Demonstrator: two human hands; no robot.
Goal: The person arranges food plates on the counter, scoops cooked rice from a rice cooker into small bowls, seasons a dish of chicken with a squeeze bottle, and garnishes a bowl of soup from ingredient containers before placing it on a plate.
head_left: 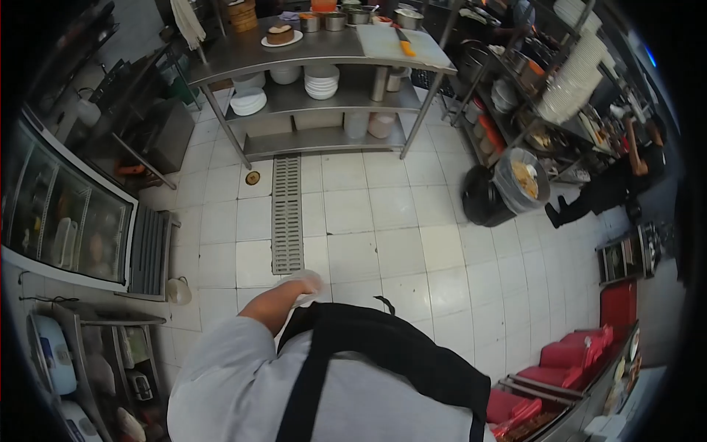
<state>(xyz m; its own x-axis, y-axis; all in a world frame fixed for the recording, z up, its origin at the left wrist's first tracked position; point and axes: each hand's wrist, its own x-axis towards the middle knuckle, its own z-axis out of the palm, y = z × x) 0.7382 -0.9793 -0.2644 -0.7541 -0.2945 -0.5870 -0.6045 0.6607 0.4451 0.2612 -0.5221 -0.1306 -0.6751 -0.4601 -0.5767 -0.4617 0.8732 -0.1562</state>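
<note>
One of my hands, the left [305, 283], shows at the lower middle in a clear, loose glove, beside the black apron [398, 331]. It is small and blurred, and its fingers cannot be made out. Nothing can be seen held in it. Beyond it lies the floor drain grate [287, 214]. My right hand is out of the picture, hidden by the body or below the edge.
Ahead stands a steel table [331, 59] with a knife [406, 44] on a white board. A lined bin [520, 180] is at the right, near another person [626, 173]. A glass-door fridge [66, 214] is at the left, red containers [563, 361] lower right.
</note>
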